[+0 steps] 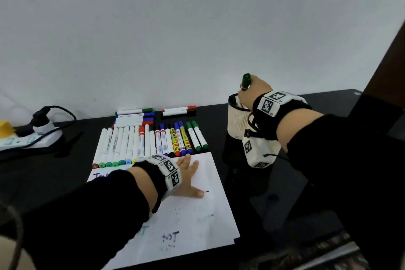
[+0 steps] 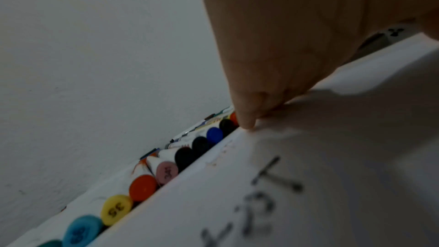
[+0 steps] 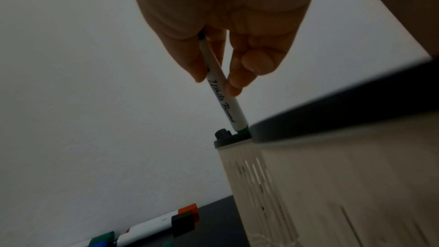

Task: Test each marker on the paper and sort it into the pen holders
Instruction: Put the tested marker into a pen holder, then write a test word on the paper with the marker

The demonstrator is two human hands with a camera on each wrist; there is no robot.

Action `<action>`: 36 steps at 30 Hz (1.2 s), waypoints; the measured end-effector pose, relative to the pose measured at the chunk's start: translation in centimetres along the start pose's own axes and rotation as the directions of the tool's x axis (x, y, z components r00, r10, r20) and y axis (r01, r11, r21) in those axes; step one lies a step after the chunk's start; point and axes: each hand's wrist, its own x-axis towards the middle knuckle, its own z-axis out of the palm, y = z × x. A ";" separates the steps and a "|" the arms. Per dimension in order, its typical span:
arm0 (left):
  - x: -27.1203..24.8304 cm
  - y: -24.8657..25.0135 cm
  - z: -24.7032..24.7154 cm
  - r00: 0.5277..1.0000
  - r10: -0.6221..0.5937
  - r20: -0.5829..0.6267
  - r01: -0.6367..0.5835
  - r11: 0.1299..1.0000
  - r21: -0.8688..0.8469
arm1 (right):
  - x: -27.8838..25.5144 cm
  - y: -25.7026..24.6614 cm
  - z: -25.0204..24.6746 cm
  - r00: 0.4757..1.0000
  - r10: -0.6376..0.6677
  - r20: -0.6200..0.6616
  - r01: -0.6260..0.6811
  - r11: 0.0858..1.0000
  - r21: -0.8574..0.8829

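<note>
— Markers [image 1: 153, 138] are seen laid out in rows on the black desk [image 1: 65, 182], beyond the far edge of the paper [image 1: 197, 215]. Where is the one in play?

— A green-capped whiteboard marker [image 3: 223, 97] is held by the right hand [image 1: 254, 92], pinched between thumb and fingertips [image 3: 235, 85] partway down the white barrel. It is poised at the mouth of the cream pen holder [image 1: 237, 120], right of the paper.

— How is it aligned?

— Its long axis is kept close to upright, slightly tilted, with the cap uppermost above the hand in the head view. In the right wrist view the lower green end is shown at the holder's dark rim [image 3: 231, 141], beside a black marker end already standing inside. The drop is judged to depend on that end being cleared inside the rim; whether it has been cannot be told.

— And the other hand?

— The left hand [image 1: 186, 173] is spread flat on the paper, nothing gripped, fingertips [image 2: 247, 123] pressed near the sheet's far edge. The unsorted rows lie just beyond it, so it is judged the nearer hand for the next marker.
</note>
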 end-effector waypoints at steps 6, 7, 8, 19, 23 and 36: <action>0.8 -0.4 0.7 1.000 0.024 0.002 -0.024 1.000 -0.019 | 1.6 0.5 1.5 0.997 0.014 0.074 -0.006 0.994 -0.109; 0.8 -0.5 0.7 1.000 0.026 0.005 -0.026 1.000 -0.013 | 1.6 0.7 1.7 0.997 0.018 0.079 -0.009 0.993 -0.116; 0.9 -0.5 0.7 1.000 0.027 0.009 -0.027 1.000 -0.006 | 1.7 0.9 1.8 0.997 0.020 0.079 -0.010 0.993 -0.122; 0.9 -0.4 0.5 0.999 0.025 0.028 -0.025 1.000 -0.009 | 1.7 1.4 2.6 0.994 0.066 0.083 -0.051 0.984 -0.173; 0.9 -0.4 0.6 0.999 0.021 0.025 -0.020 1.000 -0.021 | 1.2 1.3 2.3 0.996 0.069 0.063 -0.058 0.986 -0.159; -1.8 -2.8 -0.7 0.998 -0.034 -0.049 0.033 0.999 -0.007 | -1.2 -2.7 3.5 0.986 -0.133 0.096 0.144 0.983 -0.117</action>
